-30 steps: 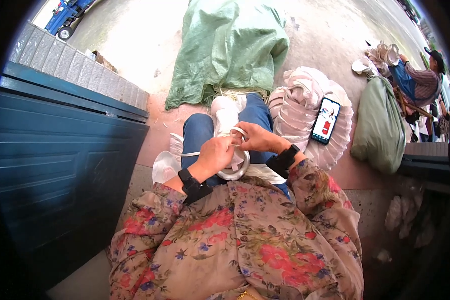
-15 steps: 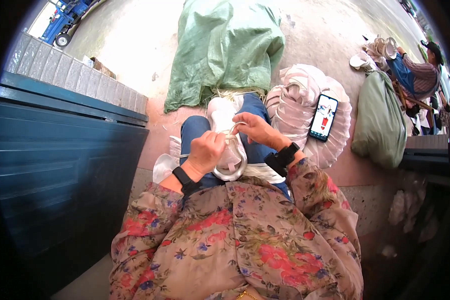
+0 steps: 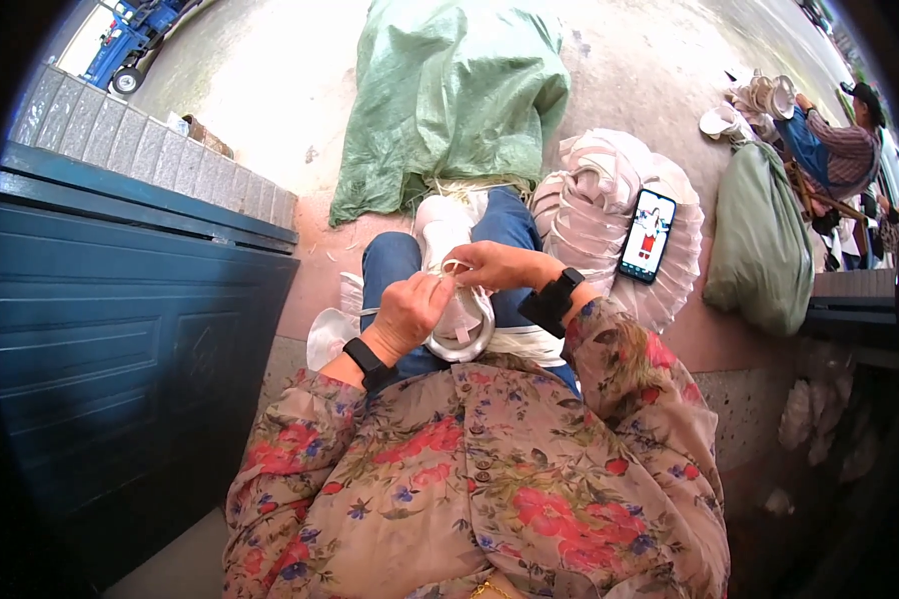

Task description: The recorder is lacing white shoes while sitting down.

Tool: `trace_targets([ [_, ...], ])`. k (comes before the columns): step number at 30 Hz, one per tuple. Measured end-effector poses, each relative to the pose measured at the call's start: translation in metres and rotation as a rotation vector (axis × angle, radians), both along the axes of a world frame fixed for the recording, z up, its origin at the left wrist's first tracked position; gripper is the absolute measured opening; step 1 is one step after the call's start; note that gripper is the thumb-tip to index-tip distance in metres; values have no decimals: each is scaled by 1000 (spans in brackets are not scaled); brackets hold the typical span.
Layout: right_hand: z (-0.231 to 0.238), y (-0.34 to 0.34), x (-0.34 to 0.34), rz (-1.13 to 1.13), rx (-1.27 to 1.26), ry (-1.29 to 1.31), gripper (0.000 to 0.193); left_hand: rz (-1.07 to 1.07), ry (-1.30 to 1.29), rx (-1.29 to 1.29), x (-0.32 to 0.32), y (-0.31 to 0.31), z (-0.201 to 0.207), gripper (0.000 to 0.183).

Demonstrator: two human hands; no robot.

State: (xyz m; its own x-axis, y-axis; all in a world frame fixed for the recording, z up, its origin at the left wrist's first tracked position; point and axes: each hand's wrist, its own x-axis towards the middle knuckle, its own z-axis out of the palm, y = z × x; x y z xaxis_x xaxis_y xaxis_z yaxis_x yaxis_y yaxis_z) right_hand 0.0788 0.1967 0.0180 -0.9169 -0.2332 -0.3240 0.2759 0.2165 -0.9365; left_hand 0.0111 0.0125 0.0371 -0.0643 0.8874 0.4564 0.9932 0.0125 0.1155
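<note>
A white shoe upper (image 3: 438, 228) lies lengthwise between my knees, its toe pointing away and its padded collar near my body. My left hand (image 3: 410, 314) is closed in a pinch over the middle of the upper, with the white shoelace at its fingertips. Just beyond and to the right, my right hand (image 3: 499, 268) also pinches the shoelace (image 3: 453, 265), which bends in a small loop by those fingers. Both hands nearly meet above the eyelets, and the fingers hide most of the lacing.
To my right, white shoe uppers (image 3: 576, 215) lie stacked in a curve, with a lit phone (image 3: 647, 236) on them. A green woven sack (image 3: 449, 100) lies ahead; a full green sack (image 3: 764, 240) and a seated person (image 3: 849, 150) are farther right. A blue door panel (image 3: 120, 329) stands left.
My right hand has moved left and slightly nearer, up against the left hand, bringing the shoelace with it. My left hand has shifted only slightly.
</note>
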Motion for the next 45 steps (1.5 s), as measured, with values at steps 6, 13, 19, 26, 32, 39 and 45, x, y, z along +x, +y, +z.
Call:
trace_targets([
  [6, -9, 4, 0, 40, -247, -174, 34, 31, -30, 8, 1, 3, 1, 17],
  [13, -8, 2, 19, -172, -567, -219, 28, 350, -322, -169, -8, -23, -10, 18],
  [19, -2, 0, 22, -276, -644, -243, 28, 368, -451, -514, 2, -24, 0, 19],
  [26, 6, -1, 22, -325, -282, -149, 29, 300, -373, -399, -6, -31, 0, 22],
  [32, 17, -6, 16, -360, -268, -96, 28, 278, -346, -368, -7, -35, 0, 14],
  [39, 19, -3, 4, -466, -378, -71, 30, 98, -133, -228, 10, -2, 4, 15],
  [45, 14, -3, 9, -408, -250, -64, 39, 130, -122, -279, 9, 9, -6, 7],
])
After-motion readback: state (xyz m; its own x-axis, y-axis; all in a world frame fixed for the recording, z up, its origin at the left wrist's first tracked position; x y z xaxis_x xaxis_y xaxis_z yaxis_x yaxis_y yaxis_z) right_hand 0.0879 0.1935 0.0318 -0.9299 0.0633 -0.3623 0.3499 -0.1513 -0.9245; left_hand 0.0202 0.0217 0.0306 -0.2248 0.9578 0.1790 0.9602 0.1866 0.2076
